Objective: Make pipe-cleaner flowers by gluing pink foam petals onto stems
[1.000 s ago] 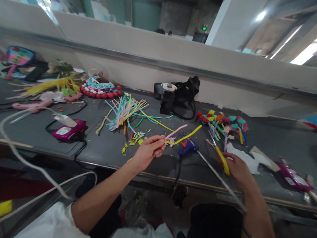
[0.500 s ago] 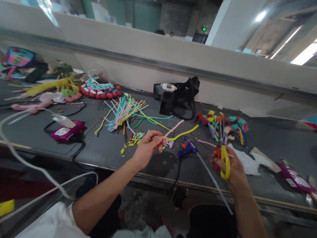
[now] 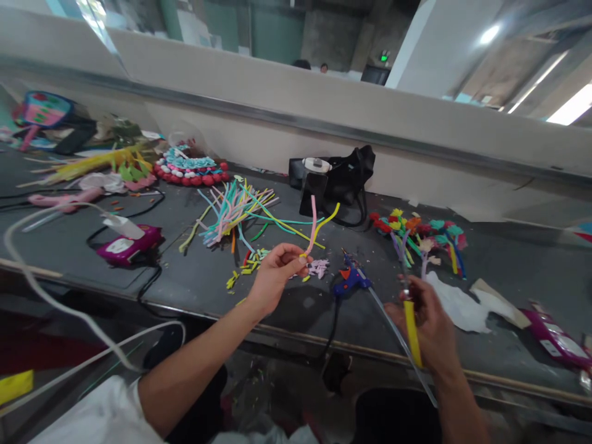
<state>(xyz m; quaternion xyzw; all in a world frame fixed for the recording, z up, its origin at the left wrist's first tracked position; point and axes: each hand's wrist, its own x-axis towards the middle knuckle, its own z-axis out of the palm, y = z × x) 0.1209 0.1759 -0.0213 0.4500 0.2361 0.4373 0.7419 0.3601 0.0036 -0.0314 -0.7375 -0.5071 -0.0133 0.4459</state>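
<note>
My left hand [image 3: 283,271], over the middle of the table, pinches a pink pipe cleaner [image 3: 314,216] and a yellow pipe cleaner [image 3: 326,221] together at their lower ends. Their free ends stand up and spread apart. My right hand [image 3: 428,320] grips scissors [image 3: 411,333], seen edge-on with a yellow handle; the blades point away from me and are hard to make out. Between the hands lies a blue glue gun [image 3: 350,280] with an orange trigger and a long clear glue stick [image 3: 393,330]. Short cut pieces [image 3: 319,268] lie beside my left hand.
A pile of coloured pipe cleaners [image 3: 231,213] lies beyond my left hand. Pipe-cleaner flowers [image 3: 416,234] lie at right, near white tissue [image 3: 456,302]. A black bag [image 3: 356,179] and phone [image 3: 313,192] are at the back. A white cable [image 3: 55,305] loops past a purple box [image 3: 129,245].
My left hand has turned the two pipe cleaners from pointing right to nearly upright. The scissors have rotated edge-on, and the pink strand by my right hand no longer shows.
</note>
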